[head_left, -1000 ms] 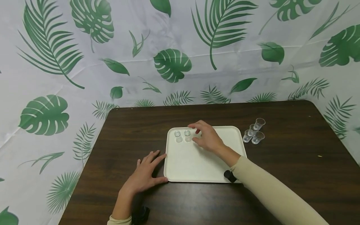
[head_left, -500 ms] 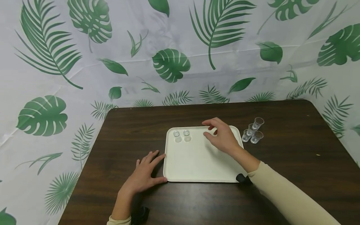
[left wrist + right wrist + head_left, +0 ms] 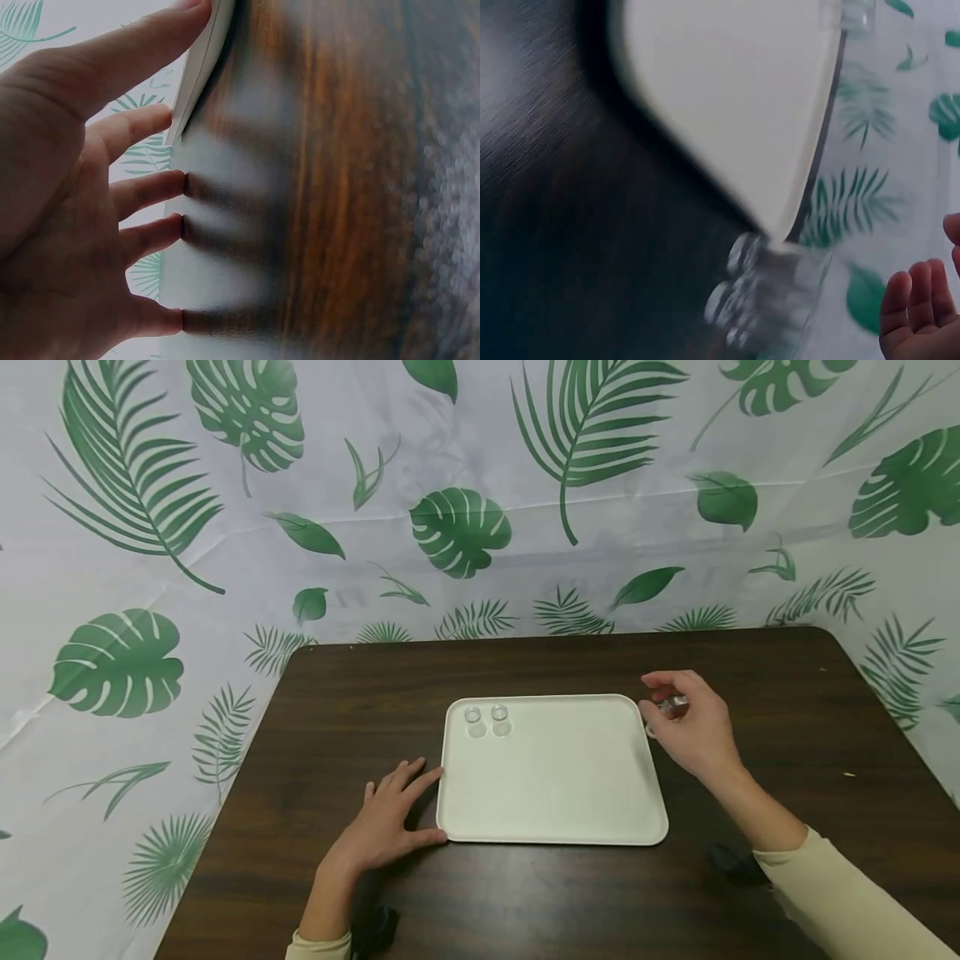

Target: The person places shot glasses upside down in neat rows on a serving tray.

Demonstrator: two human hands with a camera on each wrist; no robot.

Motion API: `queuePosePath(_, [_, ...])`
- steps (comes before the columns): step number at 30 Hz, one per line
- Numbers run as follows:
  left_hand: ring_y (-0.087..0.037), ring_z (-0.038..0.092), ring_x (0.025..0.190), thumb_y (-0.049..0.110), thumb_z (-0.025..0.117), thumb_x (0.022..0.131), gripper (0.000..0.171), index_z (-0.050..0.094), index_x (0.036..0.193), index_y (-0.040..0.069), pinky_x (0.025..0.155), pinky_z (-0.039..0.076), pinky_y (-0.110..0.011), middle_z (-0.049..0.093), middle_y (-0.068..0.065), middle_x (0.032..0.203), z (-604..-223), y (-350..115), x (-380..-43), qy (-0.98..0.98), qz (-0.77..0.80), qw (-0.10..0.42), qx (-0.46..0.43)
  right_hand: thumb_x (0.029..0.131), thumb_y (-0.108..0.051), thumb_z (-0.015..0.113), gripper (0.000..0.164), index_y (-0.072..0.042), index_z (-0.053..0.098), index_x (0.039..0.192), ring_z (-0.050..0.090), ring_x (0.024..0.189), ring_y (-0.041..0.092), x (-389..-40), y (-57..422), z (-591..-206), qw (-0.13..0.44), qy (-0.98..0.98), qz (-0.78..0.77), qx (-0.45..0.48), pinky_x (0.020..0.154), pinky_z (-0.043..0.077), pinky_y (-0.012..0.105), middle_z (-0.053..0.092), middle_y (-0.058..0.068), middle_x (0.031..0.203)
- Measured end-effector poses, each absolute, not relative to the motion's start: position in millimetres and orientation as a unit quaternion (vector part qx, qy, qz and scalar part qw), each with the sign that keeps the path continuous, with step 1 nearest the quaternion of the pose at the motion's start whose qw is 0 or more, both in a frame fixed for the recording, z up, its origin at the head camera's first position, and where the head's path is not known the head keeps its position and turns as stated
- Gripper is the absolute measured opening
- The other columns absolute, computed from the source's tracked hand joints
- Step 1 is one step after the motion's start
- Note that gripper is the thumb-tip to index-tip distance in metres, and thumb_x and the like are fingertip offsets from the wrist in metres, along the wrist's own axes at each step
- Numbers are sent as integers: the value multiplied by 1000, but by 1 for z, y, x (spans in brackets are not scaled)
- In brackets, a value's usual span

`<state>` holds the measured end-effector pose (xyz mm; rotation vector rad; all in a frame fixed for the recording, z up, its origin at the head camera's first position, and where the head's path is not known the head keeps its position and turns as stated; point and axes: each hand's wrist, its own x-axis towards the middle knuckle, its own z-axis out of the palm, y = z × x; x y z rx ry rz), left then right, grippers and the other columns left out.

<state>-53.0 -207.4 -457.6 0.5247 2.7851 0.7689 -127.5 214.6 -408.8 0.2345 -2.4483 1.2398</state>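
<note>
On the left part of the white tray (image 3: 555,777), two small clear plastic cups (image 3: 499,720) stand side by side near the far edge. My left hand (image 3: 382,822) spreads its fingers on the table, with thumb and index finger touching the tray's left rim. In the left wrist view, the thumb (image 3: 135,56) lies against that rim. Past the tray's right edge, my right hand (image 3: 697,727) hovers with fingers bent and apart. Behind it a cluster of clear cups (image 3: 672,702) is mostly hidden; the right wrist view shows these cups (image 3: 769,292), blurred, apart from the fingers.
The dark wood-grain table (image 3: 810,735) extends on all sides of the tray. A white cloth with green leaves (image 3: 461,535) hangs behind it. A tiny yellow scrap (image 3: 848,774) lies on the right side of the table.
My right hand has moved right, from beside the two cups on the tray to the cluster beyond its right edge. The left hand and both tray cups have stayed put.
</note>
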Motion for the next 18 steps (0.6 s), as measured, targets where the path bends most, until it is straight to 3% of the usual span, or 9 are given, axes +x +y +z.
queuePosePath(9, [-41, 20, 145, 52, 77, 80, 85, 40, 152, 25, 100, 11, -79, 30, -13, 157, -457, -206, -53, 944, 258, 105, 175, 81, 4, 60, 34, 0, 63, 114, 53, 83, 1, -117, 261, -425, 187, -877, 441, -44, 63, 40, 11, 60, 7, 106])
queuePosePath(18, [-39, 18, 146, 53, 77, 79, 87, 39, 152, 28, 102, 10, -78, 28, -11, 158, -457, -205, -54, 947, 251, 115, 166, 81, 4, 63, 44, 5, 54, 124, 50, 79, -11, -119, 288, -452, 111, -893, 432, -55, 70, 38, 22, 59, 22, 119])
